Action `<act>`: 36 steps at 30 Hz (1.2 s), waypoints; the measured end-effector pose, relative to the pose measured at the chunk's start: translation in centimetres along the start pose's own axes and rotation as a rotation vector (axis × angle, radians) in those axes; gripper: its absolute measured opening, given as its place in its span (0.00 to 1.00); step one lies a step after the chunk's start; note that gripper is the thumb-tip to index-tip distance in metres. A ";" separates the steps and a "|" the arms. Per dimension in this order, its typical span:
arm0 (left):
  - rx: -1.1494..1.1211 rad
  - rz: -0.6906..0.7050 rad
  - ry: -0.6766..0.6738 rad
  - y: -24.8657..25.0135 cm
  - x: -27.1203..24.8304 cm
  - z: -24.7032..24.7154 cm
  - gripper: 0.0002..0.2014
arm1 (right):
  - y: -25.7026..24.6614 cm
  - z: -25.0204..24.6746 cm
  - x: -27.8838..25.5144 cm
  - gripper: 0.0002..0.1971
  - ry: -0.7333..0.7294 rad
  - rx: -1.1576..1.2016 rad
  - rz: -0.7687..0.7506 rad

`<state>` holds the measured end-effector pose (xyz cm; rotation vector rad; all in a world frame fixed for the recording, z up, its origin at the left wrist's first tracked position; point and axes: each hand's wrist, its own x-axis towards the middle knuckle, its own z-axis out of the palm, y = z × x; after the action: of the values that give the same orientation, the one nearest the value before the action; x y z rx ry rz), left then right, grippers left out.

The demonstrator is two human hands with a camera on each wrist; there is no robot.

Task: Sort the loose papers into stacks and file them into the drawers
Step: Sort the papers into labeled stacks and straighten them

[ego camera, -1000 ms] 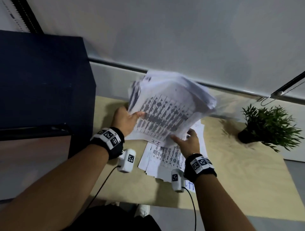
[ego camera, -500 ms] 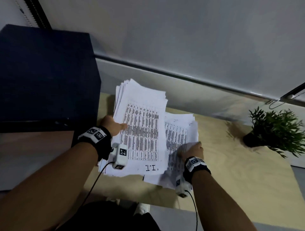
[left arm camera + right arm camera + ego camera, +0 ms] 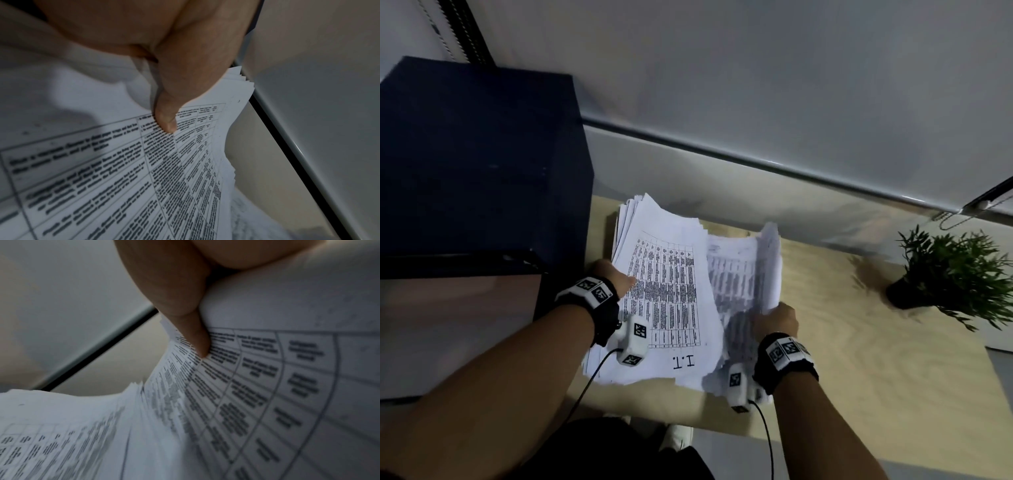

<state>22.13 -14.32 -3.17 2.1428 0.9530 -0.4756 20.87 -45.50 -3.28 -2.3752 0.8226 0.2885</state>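
Two stacks of printed papers lie on the wooden table (image 3: 859,359). The left stack (image 3: 667,301), its top sheet a table marked "I.T.", sits beside the dark cabinet. My left hand (image 3: 613,277) grips its left edge, thumb on top (image 3: 166,120), fingers hidden under the sheets. The right stack (image 3: 739,274) partly tucks under the left one. My right hand (image 3: 777,318) grips its right side and curls that edge upward, thumb pressed on the printed sheet (image 3: 199,344).
A dark blue cabinet (image 3: 482,171) stands at the left, against the table. A small potted plant (image 3: 948,274) sits at the table's right rear. A grey wall with a rail (image 3: 756,164) runs behind. The table's near edge is close to my body.
The big bundle I held up a second ago came down onto the table as the left stack. My right hand went to the right stack and now lifts its right edge.
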 end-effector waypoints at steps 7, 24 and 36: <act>0.099 0.057 -0.068 0.7 -0.3 0.7 0.35 | -5.0 -12.1 -0.9 0.17 0.398 0.139 -0.232; 0.048 0.236 -0.182 1.1 -2.8 5.0 0.36 | 2.2 -0.5 -0.9 0.32 -0.227 0.034 0.015; 0.227 0.212 -0.218 2.8 -3.1 6.7 0.38 | 1.5 2.8 0.0 0.34 -0.217 -0.067 -0.220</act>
<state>21.93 -22.13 -4.54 2.3044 0.5656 -0.7219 19.92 -44.73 -6.24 -2.4169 0.4532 0.4790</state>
